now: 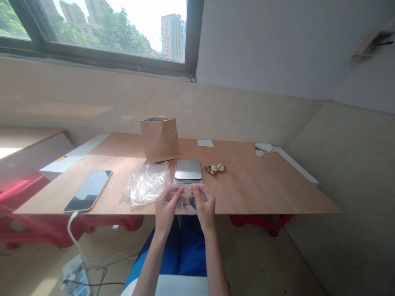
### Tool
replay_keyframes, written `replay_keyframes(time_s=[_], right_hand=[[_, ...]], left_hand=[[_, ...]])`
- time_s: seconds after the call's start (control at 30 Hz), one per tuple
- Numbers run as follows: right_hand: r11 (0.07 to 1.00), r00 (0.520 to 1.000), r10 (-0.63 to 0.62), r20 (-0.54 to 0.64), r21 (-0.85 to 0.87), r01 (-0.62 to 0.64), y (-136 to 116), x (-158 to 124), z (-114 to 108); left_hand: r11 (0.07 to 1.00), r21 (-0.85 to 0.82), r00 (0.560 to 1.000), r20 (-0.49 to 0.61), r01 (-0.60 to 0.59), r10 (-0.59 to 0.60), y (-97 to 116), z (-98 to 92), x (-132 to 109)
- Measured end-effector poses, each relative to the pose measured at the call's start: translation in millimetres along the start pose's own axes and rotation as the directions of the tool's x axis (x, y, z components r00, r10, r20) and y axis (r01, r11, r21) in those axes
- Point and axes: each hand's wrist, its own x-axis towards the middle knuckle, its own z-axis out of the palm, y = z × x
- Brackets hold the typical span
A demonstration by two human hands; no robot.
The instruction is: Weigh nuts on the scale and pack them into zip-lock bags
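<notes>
My left hand (165,210) and right hand (205,206) pinch the pink-edged top of a clear zip bag (186,202), held over the near edge of the worktop (253,193), just in front of a steel kitchen scale (188,169); crumpled plastic (146,183) lies left.

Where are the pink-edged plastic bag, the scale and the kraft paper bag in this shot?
Resealable plastic bag (186,205), head view, on the clear film between the hands.
Kitchen scale (188,169), head view, on the steel weighing plate.
Kraft paper bag (159,139), head view, on the front panel.
</notes>
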Motion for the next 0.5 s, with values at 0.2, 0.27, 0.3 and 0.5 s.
replay_keyframes(time_s=[0.2, 0.27, 0.3, 0.5], right_hand=[[0.999, 0.999, 0.047, -0.005, -0.023, -0.048, 6.9, 1.2, -0.2], [0.996, 0.997, 0.08, 0.008, 0.026, -0.08, 10.2, 1.7, 1.7], [0.993, 0.995, 0.101, 0.013, 0.054, -0.101, 12.5, 2.1, 2.3], [0.985, 0.987, 0.159, -0.035, 0.077, -0.156, 28.5, 5.0, -3.3]], left_hand=[[0.98, -0.119, 0.986, 0.055, 0.162, -0.156, -8.6, -11.8, 8.8], [0.964, -0.158, 0.976, 0.069, 0.213, -0.204, -9.5, -14.8, 11.6], [0.96, -0.166, 0.974, 0.06, 0.227, -0.22, -9.8, -16.0, 12.7], [0.947, -0.119, 0.95, -0.059, 0.299, -0.308, -17.1, -21.0, 14.7]])
